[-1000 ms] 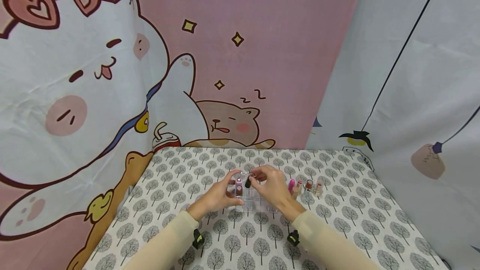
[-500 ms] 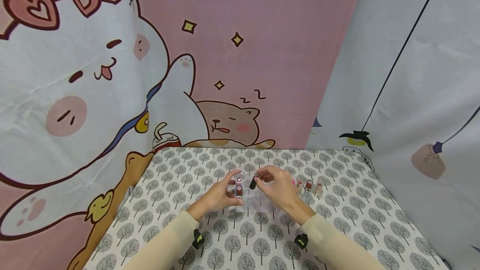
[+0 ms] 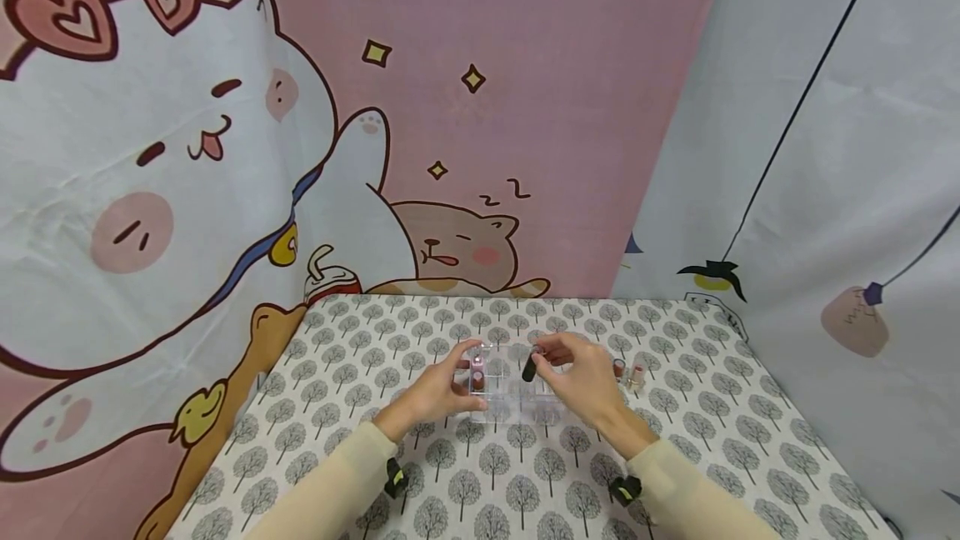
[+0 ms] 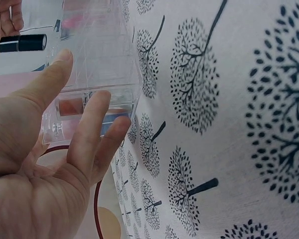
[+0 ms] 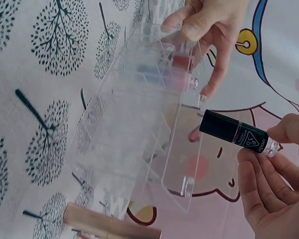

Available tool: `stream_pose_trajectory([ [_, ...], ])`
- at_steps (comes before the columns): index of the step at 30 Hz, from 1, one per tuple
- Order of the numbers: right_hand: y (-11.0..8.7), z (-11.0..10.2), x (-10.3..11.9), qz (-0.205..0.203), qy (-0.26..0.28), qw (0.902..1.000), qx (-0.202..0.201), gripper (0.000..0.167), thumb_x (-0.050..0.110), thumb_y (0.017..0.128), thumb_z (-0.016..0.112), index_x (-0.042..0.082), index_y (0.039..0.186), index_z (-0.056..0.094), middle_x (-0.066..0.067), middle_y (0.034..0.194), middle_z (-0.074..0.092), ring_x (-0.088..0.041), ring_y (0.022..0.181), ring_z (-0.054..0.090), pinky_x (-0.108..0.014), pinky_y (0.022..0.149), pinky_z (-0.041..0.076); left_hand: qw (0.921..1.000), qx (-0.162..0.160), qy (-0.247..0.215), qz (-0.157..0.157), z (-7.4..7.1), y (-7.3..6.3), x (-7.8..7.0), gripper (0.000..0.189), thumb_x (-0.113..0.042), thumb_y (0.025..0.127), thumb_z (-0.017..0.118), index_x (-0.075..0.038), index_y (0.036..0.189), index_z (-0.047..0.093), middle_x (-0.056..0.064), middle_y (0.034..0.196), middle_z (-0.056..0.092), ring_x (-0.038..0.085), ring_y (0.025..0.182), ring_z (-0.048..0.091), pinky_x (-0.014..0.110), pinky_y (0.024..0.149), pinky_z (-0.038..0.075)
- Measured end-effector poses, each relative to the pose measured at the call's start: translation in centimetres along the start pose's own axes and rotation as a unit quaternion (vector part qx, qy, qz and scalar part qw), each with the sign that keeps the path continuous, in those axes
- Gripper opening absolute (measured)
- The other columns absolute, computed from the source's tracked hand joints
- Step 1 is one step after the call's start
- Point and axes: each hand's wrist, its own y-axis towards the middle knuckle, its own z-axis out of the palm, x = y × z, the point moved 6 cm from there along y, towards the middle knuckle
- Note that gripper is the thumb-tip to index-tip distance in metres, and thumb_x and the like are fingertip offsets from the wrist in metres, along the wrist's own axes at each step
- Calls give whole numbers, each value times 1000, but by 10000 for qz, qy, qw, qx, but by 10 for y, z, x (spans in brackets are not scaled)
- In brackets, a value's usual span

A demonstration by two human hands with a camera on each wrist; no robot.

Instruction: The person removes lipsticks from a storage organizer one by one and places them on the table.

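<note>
My left hand (image 3: 435, 388) grips the left end of a clear plastic organizer (image 3: 501, 417), thumb on one side and fingers on the other. Two small cosmetics sit in that end: a pink-topped tube (image 5: 177, 79) and a brownish-red one (image 5: 182, 61). Between the thumb and fingers of my right hand (image 3: 583, 375) is a black lipstick tube (image 5: 224, 127) with white lettering, pinched by its clear end. It is tilted, with its black end pointing down toward the organizer's right part in the head view. In the right wrist view, the tube stands apart from the organizer's edge.
Just right of my right hand, a reddish lipstick (image 3: 618, 367) and a pale-based lipstick (image 3: 637, 377) stand on the tree-print tablecloth (image 3: 720, 440). A rose-gold tube (image 5: 107, 221) is near the organizer in the right wrist view. Cartoon curtains (image 3: 570, 148) hang behind the table.
My right hand has moved right over the organizer, carrying the black lipstick tube, and now covers some of the standing lipsticks. My left hand has stayed in place on the organizer.
</note>
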Motion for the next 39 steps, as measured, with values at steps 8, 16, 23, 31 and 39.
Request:
stream_pose_trajectory([
  [8,-7,-20,-12,2,-10,9999,-151,21,6,99,92,8,118,85,-4,101,90,-17,86,85,-39,77,74,10000,20,-14,10,0,0,0,111,-25,98,98,-39,183,29,33,173,54,33,118,83,44,94,73],
  [16,-10,-46,-24,33,-261,9990,-372,22,4,98,92,7,119,86,-4,97,89,-17,81,84,-37,76,74,9996,76,16,287,-1,5,7,110,-34,98,98,-41,184,27,36,172,55,25,112,83,42,88,73],
  [23,-8,-66,-33,-167,-509,9962,-681,22,4,97,93,5,117,86,-7,96,89,-20,79,84,-21,73,68,9999,72,-23,99,-2,2,3,113,-36,95,100,-45,182,29,35,173,54,25,115,83,41,91,74],
  [31,-8,-85,-45,-115,-647,9936,-920,22,1,96,93,4,116,86,-7,95,89,-23,80,84,-9,77,63,10000,11,40,-57,-1,0,-1,113,-30,96,99,-41,183,28,30,174,55,29,119,83,43,95,73],
  [39,-14,-89,-59,-20,-805,9940,-745,24,1,96,91,3,119,85,-10,98,89,-25,82,84,-23,77,70,10000,16,53,-15,-1,2,1,111,-28,98,98,-39,184,28,31,173,55,30,119,83,43,95,73],
])
